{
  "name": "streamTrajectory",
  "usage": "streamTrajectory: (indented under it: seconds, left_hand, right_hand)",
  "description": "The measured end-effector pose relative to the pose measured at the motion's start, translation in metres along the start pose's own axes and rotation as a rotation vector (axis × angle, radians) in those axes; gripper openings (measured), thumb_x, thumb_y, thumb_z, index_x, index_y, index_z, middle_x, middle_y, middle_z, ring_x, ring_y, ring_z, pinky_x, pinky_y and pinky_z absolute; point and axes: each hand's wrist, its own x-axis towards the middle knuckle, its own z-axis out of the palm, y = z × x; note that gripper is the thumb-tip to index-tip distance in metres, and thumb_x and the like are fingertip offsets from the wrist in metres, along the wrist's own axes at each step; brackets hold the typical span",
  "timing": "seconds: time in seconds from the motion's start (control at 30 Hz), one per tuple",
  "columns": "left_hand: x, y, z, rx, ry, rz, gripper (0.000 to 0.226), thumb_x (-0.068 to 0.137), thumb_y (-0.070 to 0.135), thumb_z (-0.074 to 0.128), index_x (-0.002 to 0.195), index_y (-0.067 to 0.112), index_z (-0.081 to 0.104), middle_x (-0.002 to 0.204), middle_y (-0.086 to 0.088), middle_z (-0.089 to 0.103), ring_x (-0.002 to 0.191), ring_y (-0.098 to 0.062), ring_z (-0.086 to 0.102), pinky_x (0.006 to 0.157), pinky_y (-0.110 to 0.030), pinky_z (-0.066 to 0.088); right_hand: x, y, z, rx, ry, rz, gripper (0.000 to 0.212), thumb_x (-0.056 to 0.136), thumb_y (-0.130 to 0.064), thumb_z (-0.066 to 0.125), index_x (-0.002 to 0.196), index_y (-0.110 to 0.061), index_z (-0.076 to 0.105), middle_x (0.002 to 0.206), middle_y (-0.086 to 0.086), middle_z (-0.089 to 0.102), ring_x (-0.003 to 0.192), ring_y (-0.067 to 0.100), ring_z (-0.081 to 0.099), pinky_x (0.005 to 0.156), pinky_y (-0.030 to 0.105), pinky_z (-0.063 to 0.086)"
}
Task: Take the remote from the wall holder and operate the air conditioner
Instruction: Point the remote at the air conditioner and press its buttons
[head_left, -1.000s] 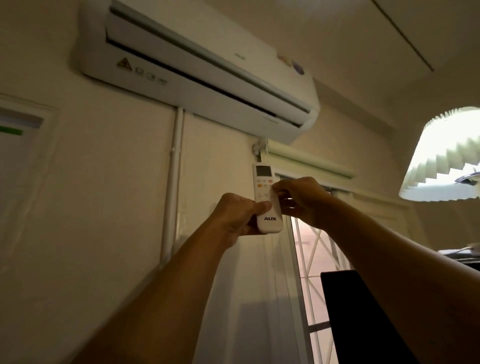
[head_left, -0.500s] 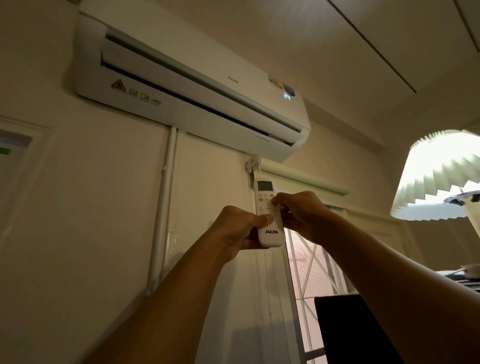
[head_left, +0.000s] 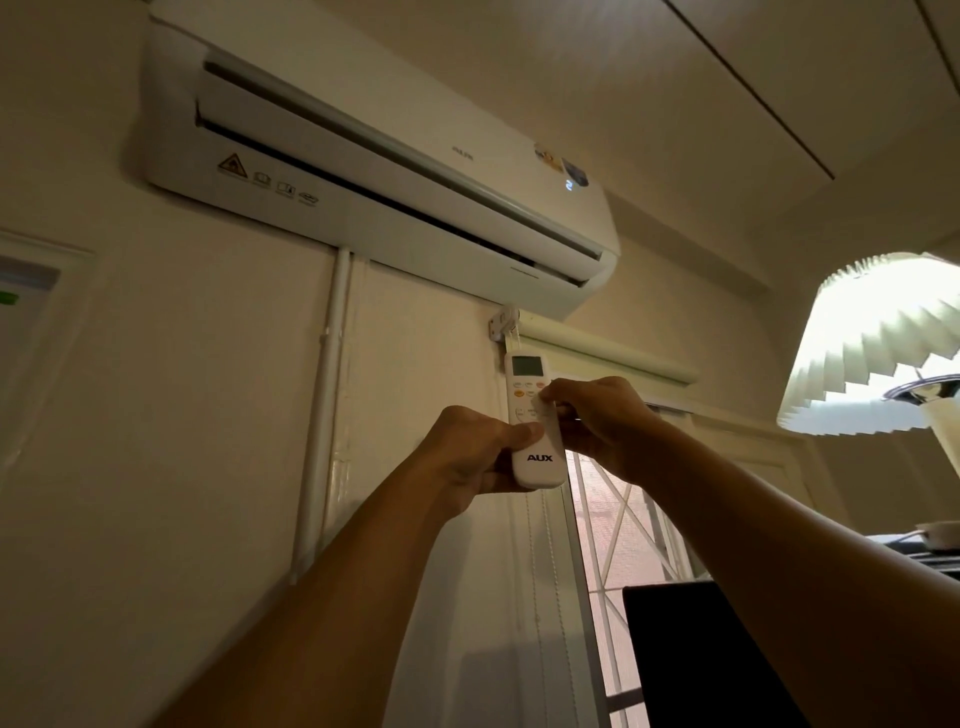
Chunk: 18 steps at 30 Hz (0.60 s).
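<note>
- The remote (head_left: 535, 421) is white and is held upright in the air, below the right end of the air conditioner (head_left: 374, 171) and in front of the window (head_left: 618, 525)
- On the lower part of the remote the word "AUX" is printed in dark letters; at its top is a small grey screen, and under it some orange and pale buttons
- The left hand (head_left: 467, 457) is closed around the lower body of the remote, with the thumb on its front
- The right hand (head_left: 597, 415) is curled at the right edge of the remote, its fingertips pressed on the button area
- The air conditioner carries a small "AUX" mark, a triangle warning sign with little icons, stickers and a lit blue display
- A lit pleated lamp shade (head_left: 872, 353) hangs at the right
</note>
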Motion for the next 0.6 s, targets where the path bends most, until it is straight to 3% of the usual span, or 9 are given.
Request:
streamTrajectory:
  seconds: [0.2, 0.43, 0.6]
  left_hand:
    - [-0.001, 0.003, 0.002, 0.004, -0.003, 0.017, 0.026, 0.085, 0.011, 0.065, 0.108, 0.007, 0.053, 0.089, -0.011, 0.067, 0.089, -0.032, 0.067, 0.077, -0.046, 0.058]
    - [0.001, 0.014, 0.01, -0.018, -0.037, 0.032, 0.021, 0.085, 0.011, 0.066, 0.102, 0.007, 0.054, 0.086, -0.011, 0.068, 0.076, -0.025, 0.068, 0.067, -0.04, 0.059]
    - [0.003, 0.017, 0.019, -0.04, -0.05, 0.035, 0.026, 0.083, 0.01, 0.068, 0.105, 0.002, 0.057, 0.088, -0.014, 0.07, 0.079, -0.028, 0.07, 0.069, -0.041, 0.061]
  right_hand:
    - [-0.001, -0.004, -0.001, -0.01, 0.02, -0.001, 0.015, 0.089, -0.013, 0.062, 0.095, -0.001, 0.057, 0.091, 0.014, 0.068, 0.083, 0.028, 0.07, 0.075, 0.038, 0.059]
    - [-0.007, -0.02, -0.009, -0.008, 0.043, -0.03, 0.014, 0.088, -0.012, 0.062, 0.095, -0.001, 0.058, 0.089, 0.013, 0.068, 0.079, 0.026, 0.07, 0.068, 0.034, 0.059]
    - [-0.01, -0.027, -0.017, -0.043, 0.084, -0.037, 0.007, 0.089, -0.013, 0.061, 0.089, -0.007, 0.058, 0.087, 0.011, 0.067, 0.077, 0.024, 0.069, 0.066, 0.033, 0.058]
